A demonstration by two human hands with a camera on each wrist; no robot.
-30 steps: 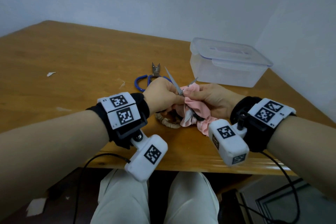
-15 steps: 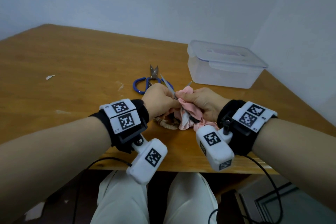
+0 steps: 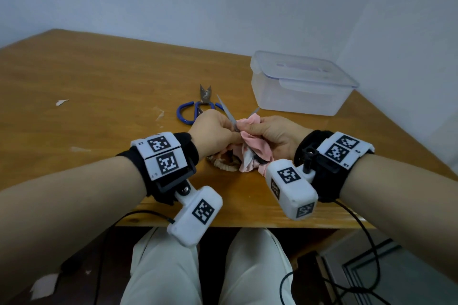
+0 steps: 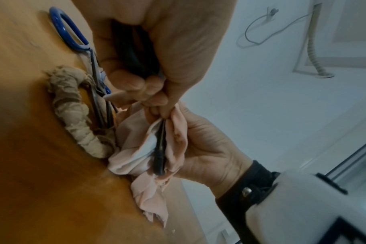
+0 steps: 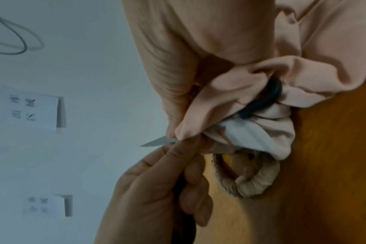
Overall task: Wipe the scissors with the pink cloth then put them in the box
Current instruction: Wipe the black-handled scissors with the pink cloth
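Black-handled scissors stand open between my hands above the table's near edge. My left hand grips one black handle, and one blade points up and away. My right hand grips the pink cloth bunched round the other blade, whose tip pokes out past the fingers. The second black handle lies inside the cloth folds. The clear plastic box stands at the back right with its lid on.
Blue-handled scissors lie on the wooden table just beyond my left hand. A pair with beige cloth-wrapped handles lies under my hands. Paper scraps sit far left. A wall runs close along the right.
Both hands, still holding the scissors and cloth, have drifted slightly left and toward me. The grips look the same.
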